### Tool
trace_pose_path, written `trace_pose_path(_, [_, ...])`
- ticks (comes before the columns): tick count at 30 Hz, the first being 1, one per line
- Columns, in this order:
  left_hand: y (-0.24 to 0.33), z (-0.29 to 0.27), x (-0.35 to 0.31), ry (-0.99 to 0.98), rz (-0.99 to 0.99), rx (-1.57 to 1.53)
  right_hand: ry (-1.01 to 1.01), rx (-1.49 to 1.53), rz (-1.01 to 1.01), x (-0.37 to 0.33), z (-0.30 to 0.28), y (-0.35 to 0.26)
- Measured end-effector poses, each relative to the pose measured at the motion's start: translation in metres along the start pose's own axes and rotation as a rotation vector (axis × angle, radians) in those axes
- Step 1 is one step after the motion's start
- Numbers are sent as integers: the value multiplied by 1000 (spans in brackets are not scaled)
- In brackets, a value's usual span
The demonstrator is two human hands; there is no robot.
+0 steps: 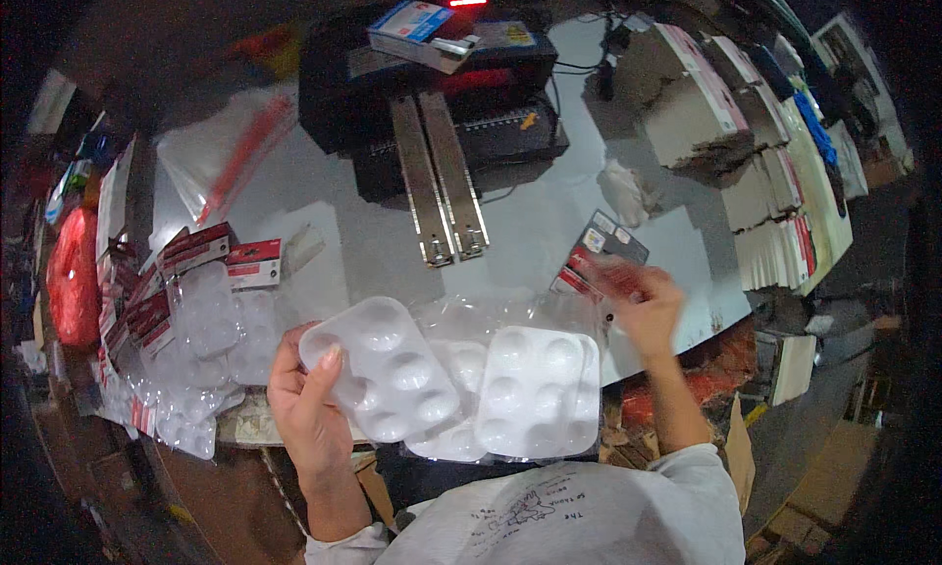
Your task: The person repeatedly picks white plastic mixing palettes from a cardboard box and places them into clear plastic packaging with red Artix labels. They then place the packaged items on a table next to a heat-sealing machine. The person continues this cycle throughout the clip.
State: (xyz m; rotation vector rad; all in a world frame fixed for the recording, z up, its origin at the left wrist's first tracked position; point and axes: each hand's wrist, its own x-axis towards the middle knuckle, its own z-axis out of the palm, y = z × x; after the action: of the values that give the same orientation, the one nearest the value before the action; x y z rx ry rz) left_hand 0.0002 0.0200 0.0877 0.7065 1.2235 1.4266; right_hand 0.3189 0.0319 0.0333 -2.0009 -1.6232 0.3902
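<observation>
Left hand (312,400) grips a white blister tray (385,369) by its near-left corner, thumb on top, tray tilted and lifted just over the near edge of the bench (334,261). That tray is the landmark. Touching it on the right: a second tray (540,393), lying flat at the bench edge, with a third tray (453,437) partly showing under and between the two. Clear film (510,315) sits just behind the trays. Right of the landmark, a bit farther out: right hand (643,305) clenched on a red card (601,271), blurred, so exact finger hold unclear. Left of the landmark: a heap of finished packs (201,320), clear blisters with red card headers, spilling down the bench's left side. Beyond it, mid-bench: two metal rails (442,178) sticking out of a black sealer (432,94), with a blue box (412,21) on top. Far right of the landmark: stacks of flat cards (706,104). Step in hand looks like pairing tray with card: tray picked, card picked. Next move likely needs the card brought to the tray and squared up against it, with the left hand holding the tray level so the pockets stay face up.
</observation>
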Motion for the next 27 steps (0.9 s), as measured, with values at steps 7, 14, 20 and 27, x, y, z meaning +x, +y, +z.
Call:
trace_pose_path(7, [0, 28, -24, -374, -267, 270, -363, 521, -291, 19, -64, -107])
trace_pose_path(14, [-3, 38, -22, -473, -329, 101, -732, 531, -77, 32, -25, -130])
trace_pose_path(20, [-10, 35, -22, -472, -213, 355, -739, 538, -171, 30, -18, -122])
trace_pose_path(27, [-21, 36, -25, -354, -108, 419, -771, 462, -248, 31, -18, -122])
